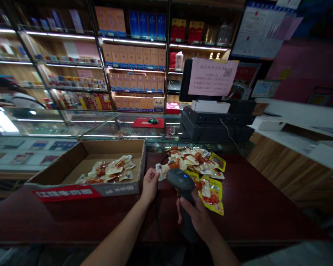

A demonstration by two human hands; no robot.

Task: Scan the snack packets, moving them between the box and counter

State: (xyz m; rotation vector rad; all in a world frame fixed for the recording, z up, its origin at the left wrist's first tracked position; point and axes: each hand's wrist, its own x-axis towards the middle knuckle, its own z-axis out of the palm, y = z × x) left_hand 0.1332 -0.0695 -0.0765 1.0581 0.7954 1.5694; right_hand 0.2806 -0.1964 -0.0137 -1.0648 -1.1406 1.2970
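Between the fingers of my left hand (150, 184) is the end of a clear and white snack packet (163, 170) with reddish-brown food inside. My right hand (194, 210) is wrapped round the handle of a dark barcode scanner (181, 180), whose head points at that packet and shows a small blue light. Behind and right of the scanner lies a pile of similar packets (195, 157), with yellow packets (212, 197) at its near side. On the left, an open cardboard box (119, 190) holds several more such packets (112, 170).
All this rests on a dark red table (246, 207). Beyond it stands a glass display counter (105, 127) with a red mat (141, 122) and a mouse. A monitor (186, 81) with a pink notice is at back right. A person (24, 99) is at far left, by stocked shelves.
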